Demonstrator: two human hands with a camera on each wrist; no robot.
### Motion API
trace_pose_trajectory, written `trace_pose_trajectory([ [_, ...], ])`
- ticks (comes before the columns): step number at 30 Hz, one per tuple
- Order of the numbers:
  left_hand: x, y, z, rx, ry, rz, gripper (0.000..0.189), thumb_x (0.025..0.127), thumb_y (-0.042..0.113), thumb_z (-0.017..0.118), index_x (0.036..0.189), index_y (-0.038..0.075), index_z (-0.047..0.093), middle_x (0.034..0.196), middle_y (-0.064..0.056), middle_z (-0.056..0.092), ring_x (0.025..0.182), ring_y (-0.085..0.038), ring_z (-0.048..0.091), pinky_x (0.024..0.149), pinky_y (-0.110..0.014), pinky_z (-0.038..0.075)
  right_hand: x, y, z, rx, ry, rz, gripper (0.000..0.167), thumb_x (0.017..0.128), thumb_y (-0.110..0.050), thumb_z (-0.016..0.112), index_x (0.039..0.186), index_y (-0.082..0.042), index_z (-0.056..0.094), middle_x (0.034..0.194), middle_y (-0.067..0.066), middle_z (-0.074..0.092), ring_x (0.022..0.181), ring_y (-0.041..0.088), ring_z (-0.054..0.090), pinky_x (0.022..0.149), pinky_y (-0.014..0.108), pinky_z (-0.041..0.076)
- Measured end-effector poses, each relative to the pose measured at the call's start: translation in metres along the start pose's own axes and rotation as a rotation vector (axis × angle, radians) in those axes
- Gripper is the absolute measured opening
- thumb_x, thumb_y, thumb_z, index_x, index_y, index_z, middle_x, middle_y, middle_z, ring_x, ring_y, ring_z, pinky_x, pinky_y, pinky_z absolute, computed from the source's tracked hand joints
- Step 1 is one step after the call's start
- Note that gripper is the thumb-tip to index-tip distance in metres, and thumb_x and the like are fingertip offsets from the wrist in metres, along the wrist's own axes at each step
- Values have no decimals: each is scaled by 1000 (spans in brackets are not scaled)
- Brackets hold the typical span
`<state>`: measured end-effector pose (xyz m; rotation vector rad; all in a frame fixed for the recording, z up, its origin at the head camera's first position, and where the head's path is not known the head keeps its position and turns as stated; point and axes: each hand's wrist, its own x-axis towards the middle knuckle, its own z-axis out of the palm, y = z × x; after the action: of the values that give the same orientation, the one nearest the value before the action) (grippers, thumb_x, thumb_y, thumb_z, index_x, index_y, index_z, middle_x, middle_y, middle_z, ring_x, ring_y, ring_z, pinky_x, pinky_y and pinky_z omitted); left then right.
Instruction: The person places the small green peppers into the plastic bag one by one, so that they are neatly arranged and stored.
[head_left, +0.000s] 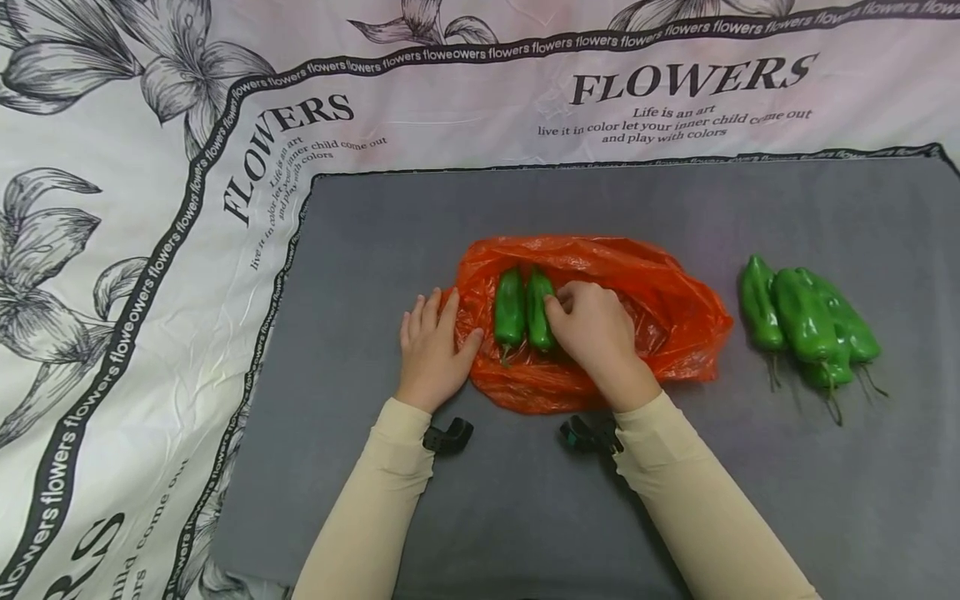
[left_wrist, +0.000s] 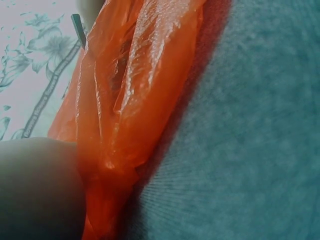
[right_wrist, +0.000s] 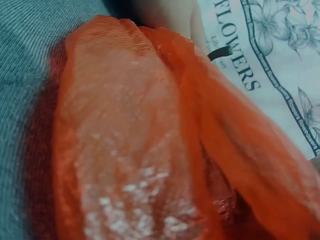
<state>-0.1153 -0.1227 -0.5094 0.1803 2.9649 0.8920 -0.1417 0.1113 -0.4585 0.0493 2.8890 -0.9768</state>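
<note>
An orange-red plastic bag (head_left: 675, 308) lies spread on the grey table. Two green peppers rest side by side in its opening, a left one (head_left: 510, 308) and a right one (head_left: 539, 312), stems toward the person. My right hand (head_left: 600, 333) pinches the right pepper between thumb and fingers. My left hand (head_left: 433, 354) rests at the bag's left edge with fingers extended, touching the plastic. In the left wrist view, the bag (left_wrist: 145, 100) hides most of that hand's fingers. The right wrist view has the bag (right_wrist: 125, 125) in front, with a dark green stem (right_wrist: 221, 53) behind it.
Several more green peppers (head_left: 806, 321) lie in a pile to the right of the bag. The grey table surface (head_left: 420, 208) is bordered by a white cloth (head_left: 465, 117) printed with flowers and lettering. A dark device (head_left: 448, 436) sits at the left wrist.
</note>
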Motion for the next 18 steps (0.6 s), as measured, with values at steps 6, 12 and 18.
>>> trace_pose_trajectory([
  [6,1,1,-3,5,-3,-1,71,106,41,60,165,9,35,171,-20,26,160,-42,12,127,-61,1,1,0,3,-10,15,-3,36,102,-37,59,107,-8,80,96,9,78,80,28,70,67,47,55],
  [12,0,1,-3,5,3,5,72,105,41,60,164,8,36,170,-21,26,160,-43,12,127,-62,1,2,3,6,-29,3,4,35,102,-37,59,104,-9,80,91,9,77,76,29,69,64,46,53],
  [18,1,1,-2,8,-2,4,72,105,41,60,165,9,36,171,-20,26,160,-42,12,127,-62,2,3,4,6,-24,-11,4,37,103,-38,58,106,-9,80,94,9,78,77,29,69,64,46,53],
])
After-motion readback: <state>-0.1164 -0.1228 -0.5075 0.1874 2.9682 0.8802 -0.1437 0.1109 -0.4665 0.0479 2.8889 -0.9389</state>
